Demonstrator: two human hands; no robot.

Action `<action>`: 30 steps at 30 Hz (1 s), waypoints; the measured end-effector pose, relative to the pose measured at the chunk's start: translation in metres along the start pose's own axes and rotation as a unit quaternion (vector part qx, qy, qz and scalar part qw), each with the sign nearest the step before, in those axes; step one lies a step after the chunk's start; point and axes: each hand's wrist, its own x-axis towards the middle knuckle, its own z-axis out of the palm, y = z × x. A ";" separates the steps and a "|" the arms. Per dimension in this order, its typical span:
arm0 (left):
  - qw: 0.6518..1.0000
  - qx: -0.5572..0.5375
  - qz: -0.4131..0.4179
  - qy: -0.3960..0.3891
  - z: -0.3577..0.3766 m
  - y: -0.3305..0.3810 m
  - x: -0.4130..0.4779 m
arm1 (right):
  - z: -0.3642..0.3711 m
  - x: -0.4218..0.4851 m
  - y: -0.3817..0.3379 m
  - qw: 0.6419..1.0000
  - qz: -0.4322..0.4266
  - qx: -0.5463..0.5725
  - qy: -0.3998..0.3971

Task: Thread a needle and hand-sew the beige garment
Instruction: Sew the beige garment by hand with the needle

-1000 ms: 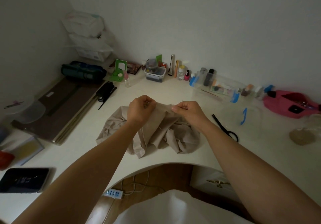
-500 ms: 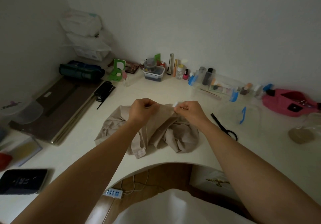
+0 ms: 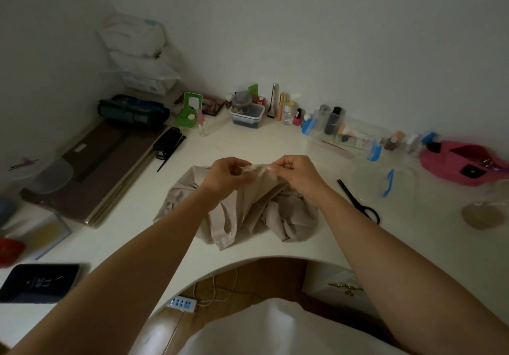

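Observation:
The beige garment point(image 3: 256, 211) lies crumpled on the white desk point(image 3: 248, 145), its upper edge lifted between both hands. My left hand point(image 3: 224, 174) pinches that raised edge from the left, fingers curled. My right hand point(image 3: 296, 173) pinches the same edge from the right, fingertips close to the left hand's. A thin needle tip point(image 3: 285, 154) seems to stick up just above my right hand; the thread is too fine to make out.
Black scissors point(image 3: 358, 202) lie right of the garment, near a clear lidded box point(image 3: 385, 181) and a pink pouch point(image 3: 465, 164). Bottles and small containers point(image 3: 246, 112) line the back wall. Brown boards point(image 3: 91, 170), a black stapler point(image 3: 168, 142) and a dark phone point(image 3: 38, 281) sit left.
Both hands have shifted slightly along the garment's raised edge and come closer together; the fabric between them is pulled a little higher. The rest of the desk is unchanged.

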 end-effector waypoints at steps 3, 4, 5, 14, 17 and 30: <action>0.998 -0.062 -0.019 0.009 -0.004 0.001 -0.001 | 0.000 -0.003 0.002 1.000 -0.003 0.005 -0.002; 0.997 -0.071 -0.028 0.011 -0.004 0.002 -0.001 | 0.000 -0.003 0.002 1.000 -0.004 0.009 -0.001; 0.996 -0.078 -0.037 0.013 -0.004 0.002 -0.001 | 0.000 -0.004 0.001 1.000 -0.005 0.013 -0.001; 0.990 -0.123 -0.015 0.061 0.001 -0.001 -0.004 | 0.001 -0.008 0.000 1.000 -0.011 0.028 -0.007; 0.989 -0.128 0.000 0.077 0.005 0.000 -0.006 | 0.001 -0.010 -0.001 0.999 -0.016 0.034 0.000; 0.973 -0.221 -0.029 0.057 0.016 0.006 -0.007 | -0.001 -0.009 0.005 0.999 -0.035 0.014 0.024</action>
